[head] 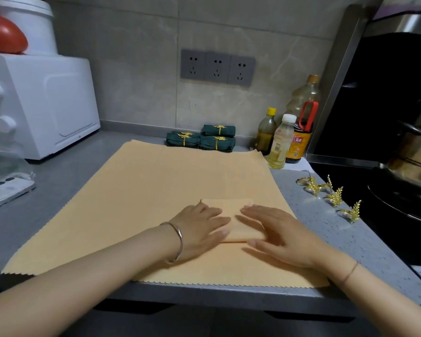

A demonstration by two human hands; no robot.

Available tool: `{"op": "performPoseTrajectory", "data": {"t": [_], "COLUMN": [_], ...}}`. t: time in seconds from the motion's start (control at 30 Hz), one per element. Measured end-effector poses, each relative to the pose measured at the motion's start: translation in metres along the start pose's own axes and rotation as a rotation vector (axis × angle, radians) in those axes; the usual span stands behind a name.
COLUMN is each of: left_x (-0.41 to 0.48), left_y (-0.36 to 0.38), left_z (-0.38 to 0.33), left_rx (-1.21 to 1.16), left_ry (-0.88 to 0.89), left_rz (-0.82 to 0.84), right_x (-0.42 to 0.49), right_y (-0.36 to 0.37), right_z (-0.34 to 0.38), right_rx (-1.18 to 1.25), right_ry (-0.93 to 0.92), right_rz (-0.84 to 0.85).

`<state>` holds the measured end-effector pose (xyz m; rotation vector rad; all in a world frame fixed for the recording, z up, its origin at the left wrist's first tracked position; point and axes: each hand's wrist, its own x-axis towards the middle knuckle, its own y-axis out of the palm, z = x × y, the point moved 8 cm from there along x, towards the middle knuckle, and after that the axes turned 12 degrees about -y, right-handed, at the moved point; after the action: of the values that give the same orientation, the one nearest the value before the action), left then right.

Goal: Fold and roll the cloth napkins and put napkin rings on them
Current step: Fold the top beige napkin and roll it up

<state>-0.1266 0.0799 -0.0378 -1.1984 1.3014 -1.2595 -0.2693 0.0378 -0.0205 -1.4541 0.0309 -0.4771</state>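
Nearest the counter edge, left hand point(199, 229) and right hand point(277, 237) lie flat, fingers straight, pressing a folded orange napkin point(231, 210) on a spread orange cloth point(144, 190). Right, gold napkin rings point(336, 198). Farther, bottles point(278, 147) holding yellowish liquid beside ringed green napkins point(204, 141); a pot point(418, 147) is cut off.
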Motion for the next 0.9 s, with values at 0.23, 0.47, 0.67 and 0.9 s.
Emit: {"op": "performPoseTrajectory", "data": {"t": [0.23,0.47,0.67,0.9], "left_x": [0.060,0.069,0.071,0.064], "left_y": [-0.004,-0.004,-0.004,-0.012], "left_z": [0.037,0.054,0.056,0.024], "left_rx": [-0.336,-0.663,-0.685,-0.284], "left_ry": [-0.245,-0.295,-0.338,-0.317], "left_rz": [-0.105,-0.217,-0.205,-0.145], "right_x": [0.037,0.043,0.047,0.051], "right_y": [0.014,0.016,0.013,0.011], "right_z": [-0.055,-0.076,-0.080,-0.079], "right_rx": [0.248,0.414,0.369,0.232], "right_ry": [0.352,0.518,0.577,0.615], "right_rz": [-0.127,-0.323,-0.380,-0.334]}}
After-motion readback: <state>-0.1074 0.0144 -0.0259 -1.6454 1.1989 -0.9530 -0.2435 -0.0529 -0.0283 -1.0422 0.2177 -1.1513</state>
